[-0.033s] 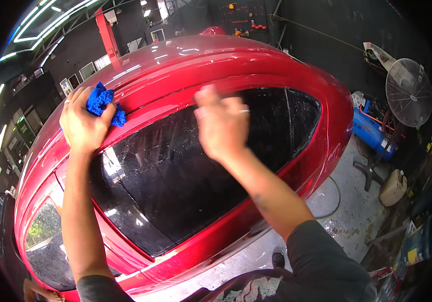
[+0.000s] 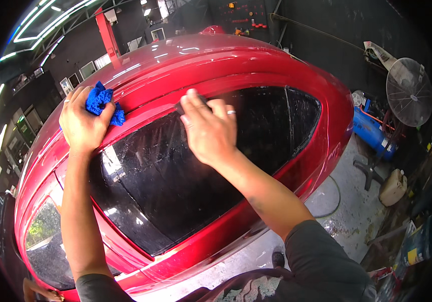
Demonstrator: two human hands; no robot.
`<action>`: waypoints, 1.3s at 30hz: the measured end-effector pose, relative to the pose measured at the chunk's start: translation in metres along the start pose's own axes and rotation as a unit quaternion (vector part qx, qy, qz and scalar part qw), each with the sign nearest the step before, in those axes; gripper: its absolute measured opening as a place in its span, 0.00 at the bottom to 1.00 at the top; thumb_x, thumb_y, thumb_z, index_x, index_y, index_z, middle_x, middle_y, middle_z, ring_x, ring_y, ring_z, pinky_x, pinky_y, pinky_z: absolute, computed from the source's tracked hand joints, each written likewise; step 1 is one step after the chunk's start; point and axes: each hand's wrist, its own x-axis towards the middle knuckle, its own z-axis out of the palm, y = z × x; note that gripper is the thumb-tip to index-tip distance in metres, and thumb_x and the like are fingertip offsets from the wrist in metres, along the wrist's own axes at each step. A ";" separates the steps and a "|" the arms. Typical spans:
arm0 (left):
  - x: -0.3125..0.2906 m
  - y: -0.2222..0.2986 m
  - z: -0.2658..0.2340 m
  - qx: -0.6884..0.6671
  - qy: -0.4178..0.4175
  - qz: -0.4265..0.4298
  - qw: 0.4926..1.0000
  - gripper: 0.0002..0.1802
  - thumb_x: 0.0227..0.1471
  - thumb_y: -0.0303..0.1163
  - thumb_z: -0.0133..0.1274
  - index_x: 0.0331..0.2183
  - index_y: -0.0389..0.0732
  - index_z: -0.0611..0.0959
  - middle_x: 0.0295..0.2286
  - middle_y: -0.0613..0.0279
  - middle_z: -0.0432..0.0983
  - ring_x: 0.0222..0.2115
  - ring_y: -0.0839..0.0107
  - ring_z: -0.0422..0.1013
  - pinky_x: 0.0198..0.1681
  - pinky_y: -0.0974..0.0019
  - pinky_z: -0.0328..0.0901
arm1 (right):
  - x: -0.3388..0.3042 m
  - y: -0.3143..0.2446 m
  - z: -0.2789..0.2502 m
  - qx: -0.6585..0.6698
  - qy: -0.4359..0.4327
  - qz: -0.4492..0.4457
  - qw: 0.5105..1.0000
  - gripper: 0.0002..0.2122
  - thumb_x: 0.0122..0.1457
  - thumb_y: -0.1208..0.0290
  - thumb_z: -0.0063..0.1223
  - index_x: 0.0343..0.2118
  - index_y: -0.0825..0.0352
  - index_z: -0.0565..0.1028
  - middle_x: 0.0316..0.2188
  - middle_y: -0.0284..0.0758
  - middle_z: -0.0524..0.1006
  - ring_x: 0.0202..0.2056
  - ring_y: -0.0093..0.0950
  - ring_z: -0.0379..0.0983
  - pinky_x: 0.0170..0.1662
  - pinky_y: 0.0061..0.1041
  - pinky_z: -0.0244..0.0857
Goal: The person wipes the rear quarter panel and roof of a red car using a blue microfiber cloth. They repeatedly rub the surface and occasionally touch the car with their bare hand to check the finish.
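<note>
A crumpled blue cloth (image 2: 99, 99) is gripped in my left hand (image 2: 82, 125), which rests on the roof edge of a red car (image 2: 236, 68). My right hand (image 2: 209, 130) is at the upper edge of the dark rear side window (image 2: 160, 171). Its fingers close around a small dark block (image 2: 179, 107), pressed along the border between the glass and the red frame. Most of the block is hidden under the fingers, so its exact kind does not show. Pale smears and streaks mark the glass.
Another person's hand (image 2: 47, 293) shows by the front window at lower left. To the right stand a pedestal fan (image 2: 409, 93), a blue tank (image 2: 372, 130) and a beige jerrycan (image 2: 393, 188). A green hose (image 2: 337, 199) lies on the grey floor.
My right hand has shifted left along the window's upper edge, and the dark block now shows at its fingers. My left hand stays in place with the blue cloth.
</note>
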 end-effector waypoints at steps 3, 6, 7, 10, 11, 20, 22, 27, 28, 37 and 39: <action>0.000 0.000 -0.001 0.008 0.007 0.013 1.000 0.15 0.44 0.40 0.68 0.32 0.41 0.86 0.33 0.56 0.82 0.40 0.49 0.79 0.47 0.50 0.73 | 0.005 -0.017 -0.006 0.021 -0.009 -0.076 0.997 0.14 0.63 0.64 0.63 0.52 0.54 0.83 0.45 0.31 0.85 0.39 0.39 0.78 0.44 0.46 0.70; -0.004 -0.005 0.002 0.009 0.018 0.003 1.000 0.17 0.43 0.41 0.69 0.33 0.41 0.87 0.35 0.56 0.84 0.42 0.50 0.79 0.49 0.50 0.73 | 0.019 0.042 -0.005 -0.066 -0.037 0.059 0.995 0.13 0.68 0.62 0.57 0.53 0.55 0.83 0.47 0.30 0.85 0.41 0.41 0.79 0.49 0.47 0.71; -0.001 -0.001 0.004 0.004 0.024 0.008 1.000 0.17 0.45 0.42 0.68 0.34 0.40 0.87 0.36 0.54 0.83 0.42 0.48 0.79 0.50 0.49 0.73 | 0.029 0.052 -0.010 -0.072 0.031 0.035 0.996 0.13 0.70 0.62 0.54 0.52 0.56 0.83 0.45 0.31 0.85 0.42 0.40 0.79 0.49 0.46 0.71; -0.004 -0.005 -0.001 0.008 0.011 0.003 1.000 0.17 0.45 0.42 0.68 0.33 0.41 0.87 0.36 0.56 0.84 0.42 0.49 0.79 0.49 0.49 0.73 | 0.023 -0.007 -0.005 -0.056 -0.069 0.101 0.991 0.16 0.68 0.61 0.58 0.55 0.57 0.84 0.55 0.33 0.85 0.44 0.39 0.77 0.51 0.46 0.71; -0.003 -0.004 -0.001 0.008 0.006 -0.001 1.000 0.16 0.44 0.41 0.68 0.32 0.42 0.87 0.35 0.58 0.84 0.41 0.51 0.79 0.48 0.50 0.73 | 0.015 -0.044 -0.006 -0.015 -0.069 0.030 0.997 0.16 0.67 0.61 0.60 0.55 0.57 0.84 0.56 0.33 0.85 0.45 0.38 0.76 0.51 0.46 0.70; -0.004 -0.003 -0.001 -0.014 0.005 -0.007 1.000 0.18 0.46 0.42 0.69 0.35 0.39 0.87 0.40 0.52 0.84 0.44 0.47 0.78 0.53 0.50 0.72 | 0.025 0.056 -0.004 -0.098 -0.002 0.025 0.995 0.14 0.74 0.60 0.49 0.53 0.57 0.83 0.53 0.32 0.85 0.43 0.42 0.79 0.50 0.48 0.72; -0.003 -0.001 0.003 -0.007 0.026 0.006 1.000 0.19 0.46 0.42 0.69 0.36 0.39 0.87 0.40 0.52 0.84 0.44 0.46 0.79 0.53 0.49 0.72 | 0.027 0.017 -0.004 -0.107 -0.056 0.076 0.990 0.13 0.72 0.60 0.52 0.51 0.58 0.83 0.48 0.34 0.85 0.42 0.41 0.79 0.48 0.48 0.71; -0.006 -0.010 0.000 -0.007 -0.024 -0.001 1.000 0.16 0.43 0.41 0.68 0.33 0.41 0.87 0.35 0.57 0.83 0.41 0.51 0.79 0.49 0.50 0.73 | 0.000 -0.044 -0.001 -0.012 -0.016 -0.118 0.993 0.15 0.67 0.63 0.59 0.55 0.55 0.82 0.52 0.31 0.84 0.42 0.41 0.78 0.47 0.46 0.71; -0.007 -0.012 -0.005 -0.001 -0.012 0.011 1.000 0.16 0.43 0.41 0.68 0.33 0.41 0.87 0.35 0.57 0.83 0.42 0.51 0.79 0.49 0.50 0.73 | 0.007 -0.022 0.000 -0.016 -0.025 -0.113 0.993 0.15 0.67 0.63 0.59 0.56 0.56 0.82 0.55 0.30 0.83 0.43 0.41 0.79 0.48 0.46 0.71; -0.004 -0.006 0.001 -0.014 0.022 0.012 1.000 0.14 0.43 0.39 0.68 0.31 0.40 0.86 0.33 0.56 0.82 0.40 0.49 0.78 0.48 0.50 0.72 | 0.015 -0.021 -0.003 -0.023 -0.052 -0.039 0.998 0.15 0.69 0.60 0.58 0.55 0.56 0.83 0.50 0.31 0.85 0.47 0.39 0.77 0.50 0.48 0.71; -0.005 -0.007 -0.001 -0.017 0.021 0.020 0.999 0.14 0.44 0.38 0.68 0.30 0.40 0.85 0.31 0.55 0.79 0.38 0.48 0.77 0.46 0.49 0.72 | 0.011 -0.023 -0.003 -0.036 -0.050 -0.083 0.995 0.15 0.70 0.60 0.56 0.55 0.56 0.83 0.58 0.28 0.83 0.49 0.37 0.77 0.53 0.45 0.70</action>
